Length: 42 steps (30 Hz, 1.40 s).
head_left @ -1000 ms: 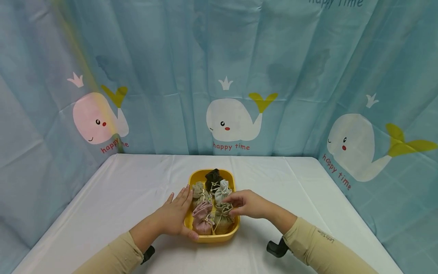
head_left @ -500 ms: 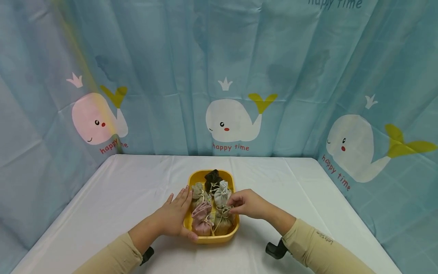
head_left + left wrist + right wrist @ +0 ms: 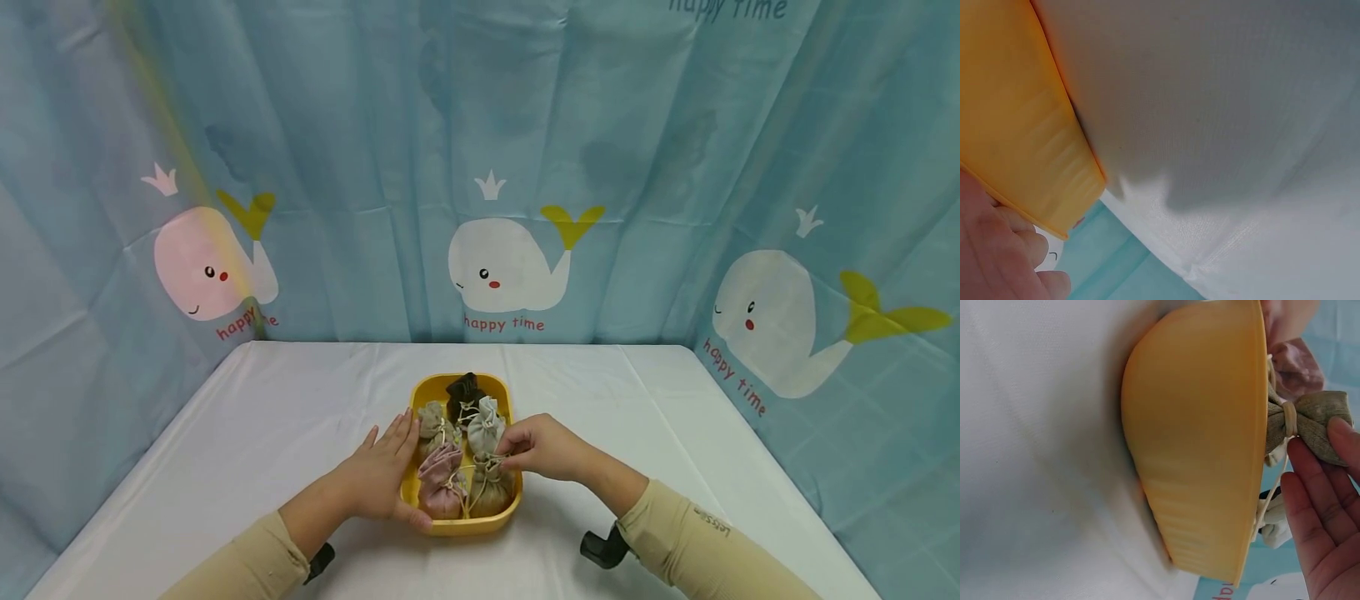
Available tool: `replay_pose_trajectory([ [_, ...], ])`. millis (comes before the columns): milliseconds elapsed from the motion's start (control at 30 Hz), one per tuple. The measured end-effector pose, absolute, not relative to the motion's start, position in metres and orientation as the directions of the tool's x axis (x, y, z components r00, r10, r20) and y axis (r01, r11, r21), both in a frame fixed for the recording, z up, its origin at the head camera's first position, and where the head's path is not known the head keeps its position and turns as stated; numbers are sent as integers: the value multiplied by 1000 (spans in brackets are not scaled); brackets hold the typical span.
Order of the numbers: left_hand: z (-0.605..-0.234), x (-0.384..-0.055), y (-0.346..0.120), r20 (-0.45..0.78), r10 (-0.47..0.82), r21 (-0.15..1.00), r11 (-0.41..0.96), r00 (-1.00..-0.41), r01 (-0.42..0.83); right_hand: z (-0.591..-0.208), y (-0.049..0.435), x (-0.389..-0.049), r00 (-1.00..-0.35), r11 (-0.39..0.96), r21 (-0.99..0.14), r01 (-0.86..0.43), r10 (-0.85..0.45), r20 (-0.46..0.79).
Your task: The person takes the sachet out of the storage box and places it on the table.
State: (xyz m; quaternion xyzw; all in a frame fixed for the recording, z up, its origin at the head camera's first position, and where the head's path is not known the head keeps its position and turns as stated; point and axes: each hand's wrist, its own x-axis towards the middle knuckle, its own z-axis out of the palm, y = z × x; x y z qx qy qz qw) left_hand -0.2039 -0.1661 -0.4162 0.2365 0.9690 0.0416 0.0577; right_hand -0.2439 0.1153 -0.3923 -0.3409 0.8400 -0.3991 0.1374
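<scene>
A yellow plastic basket (image 3: pixel 472 527) holds several small drawstring pouches. My left hand (image 3: pixel 378 475) lies along its left side, fingers extended against the rim and thumb at the front corner; the left wrist view shows those fingers (image 3: pixel 1025 244) at the rim. With thumb and fingertips, my right hand (image 3: pixel 546 448) pinches the gathered top of the olive-green pouch (image 3: pixel 491 493), front right in the basket. The right wrist view shows this pouch top (image 3: pixel 1321 415) above the rim, its cord tied round the neck. Beside it sits a pink pouch (image 3: pixel 440 492); a pale grey pouch (image 3: pixel 485 427) stands behind.
At the back of the basket is a black pouch (image 3: pixel 462 398), with a greenish-beige pouch (image 3: pixel 432 421) at the left. A white cloth (image 3: pixel 615 400) covers the table. Blue curtains (image 3: pixel 360 208) printed with whales hang behind and at both sides.
My right thumb and fingertips have drawn together on the olive-green pouch's top, which was more in sight before. My left hand stays against the basket.
</scene>
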Motion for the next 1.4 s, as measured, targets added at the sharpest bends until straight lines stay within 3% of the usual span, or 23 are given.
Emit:
replay_pose_trajectory([
  [600, -417, -206, -167, -93, 462, 97, 886, -882, 454, -376, 118, -243, -722, 432, -737, -520, -683, 109],
  [1100, -419, -206, -167, -83, 457, 96, 888, -886, 449, -356, 118, -240, -770, 458, -748, -480, -629, 110],
  [1400, -420, -207, -166, -83, 458, 104, 888, -885, 449, -353, 124, -245, -765, 434, -752, -496, -629, 141],
])
